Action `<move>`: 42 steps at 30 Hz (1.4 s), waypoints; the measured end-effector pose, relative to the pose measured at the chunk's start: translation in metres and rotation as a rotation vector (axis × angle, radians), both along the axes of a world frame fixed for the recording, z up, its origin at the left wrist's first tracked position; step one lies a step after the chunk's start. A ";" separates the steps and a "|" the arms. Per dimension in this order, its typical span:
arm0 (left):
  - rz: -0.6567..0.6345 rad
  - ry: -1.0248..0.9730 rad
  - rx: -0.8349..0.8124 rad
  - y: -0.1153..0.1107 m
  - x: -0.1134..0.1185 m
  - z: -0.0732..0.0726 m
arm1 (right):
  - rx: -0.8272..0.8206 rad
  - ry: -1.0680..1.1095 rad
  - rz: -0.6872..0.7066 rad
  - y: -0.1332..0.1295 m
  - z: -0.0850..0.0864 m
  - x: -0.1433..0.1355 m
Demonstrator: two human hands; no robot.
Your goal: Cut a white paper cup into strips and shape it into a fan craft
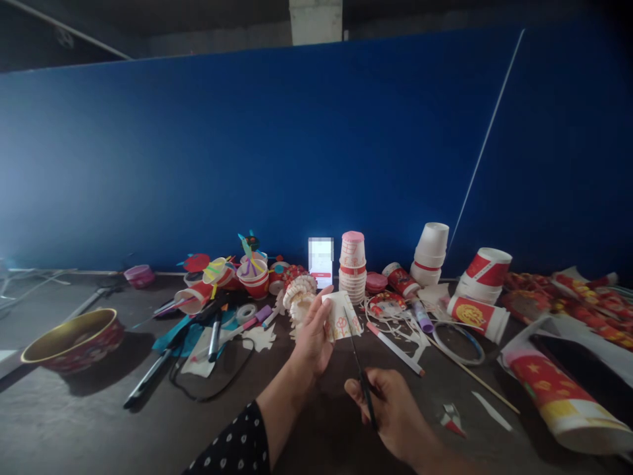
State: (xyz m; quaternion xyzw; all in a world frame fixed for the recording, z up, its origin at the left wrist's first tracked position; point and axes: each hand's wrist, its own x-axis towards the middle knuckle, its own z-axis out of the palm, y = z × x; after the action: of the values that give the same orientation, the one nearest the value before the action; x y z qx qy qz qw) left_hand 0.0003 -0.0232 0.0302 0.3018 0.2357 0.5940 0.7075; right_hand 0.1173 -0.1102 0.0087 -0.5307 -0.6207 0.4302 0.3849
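Observation:
Near the middle, my left hand holds a white paper piece by its left side, with reddish flower drawings on it. My right hand is closed around the handles of black scissors. The scissor blades point up and away, and their tips lie at the paper's right part. Behind the paper stands a lit phone. To its right is a stack of paper cups topped with pink.
A gold-rimmed bowl is at the left, near a long pen and decorated cups. At the right lie a red-and-white cup, a thin stick, a marker and paper scraps. A blue partition rises behind.

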 end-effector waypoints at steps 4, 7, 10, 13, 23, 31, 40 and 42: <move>0.007 -0.002 -0.005 -0.001 0.000 0.001 | 0.001 -0.017 0.000 -0.001 -0.001 0.000; 0.011 0.000 -0.014 -0.001 0.000 0.000 | 0.001 -0.010 0.000 -0.001 -0.002 0.001; 0.008 -0.003 -0.015 0.000 0.000 0.000 | 0.019 -0.014 0.000 0.000 -0.005 0.002; -0.004 -0.001 -0.015 0.000 0.001 0.000 | 0.011 -0.020 0.002 0.001 -0.007 0.002; -0.052 -0.008 0.020 -0.004 0.004 -0.001 | -0.013 -0.015 -0.021 0.003 -0.007 0.001; -0.067 0.013 0.041 -0.007 0.004 0.000 | 0.014 -0.004 -0.008 0.002 -0.006 0.002; -0.094 0.015 0.071 -0.005 0.004 -0.003 | 0.023 0.021 -0.006 0.003 -0.008 0.003; -0.101 0.019 0.067 -0.005 0.004 -0.003 | 0.020 0.036 -0.006 0.003 -0.010 0.002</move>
State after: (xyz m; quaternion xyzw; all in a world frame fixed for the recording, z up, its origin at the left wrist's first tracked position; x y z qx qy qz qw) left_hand 0.0041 -0.0286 0.0276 0.3424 0.2066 0.5621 0.7240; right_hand 0.1198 -0.1070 -0.0009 -0.5210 -0.6163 0.4323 0.4023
